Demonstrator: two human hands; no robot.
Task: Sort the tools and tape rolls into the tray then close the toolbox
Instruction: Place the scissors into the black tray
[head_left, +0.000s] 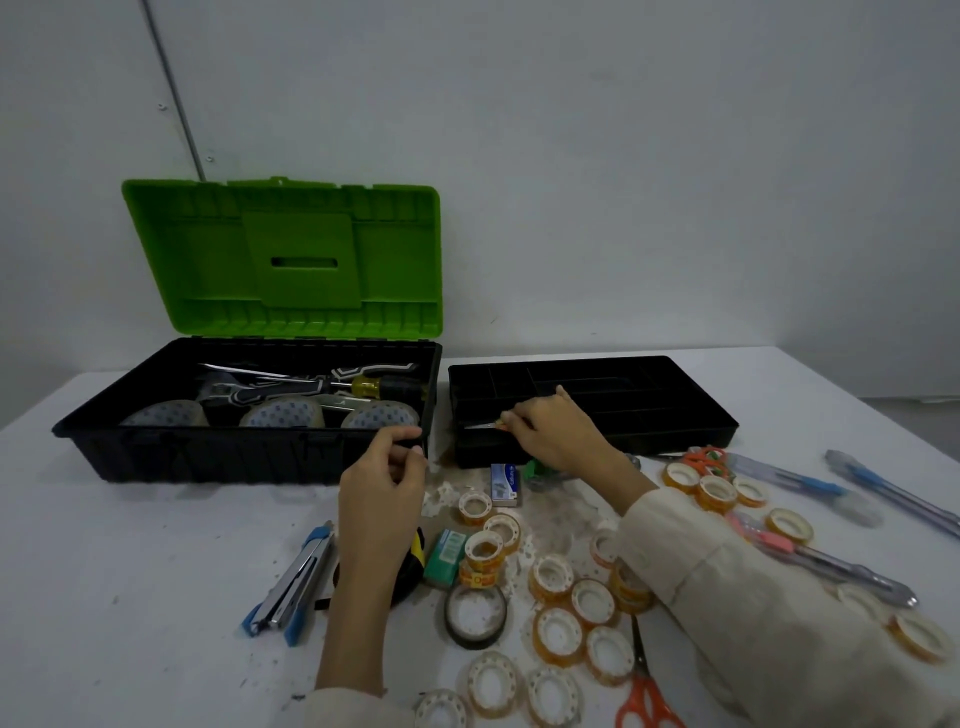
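Head view: the right hand (556, 436) pinches a small blade-tipped tool (480, 425) in its fingers, long axis pointing left, low over the tray (675, 364) at its near-left compartment. The left hand (379, 483) curls beside the toolbox (234, 457) corner; whether it grips is unclear. Tape rolls (550, 574) crowd the table (130, 571) under the right forearm.

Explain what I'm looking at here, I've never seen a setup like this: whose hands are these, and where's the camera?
No machine here: a person works with bare hands, and the single picture comes from a camera worn on their head, looking down. The right hand pinches a small metal-tipped tool over the black divided tray. The left hand is curled by the corner of the open toolbox, green lid up; whether it grips the rim is unclear. The white table holds many small tape rolls, scissors and blue utility knives.
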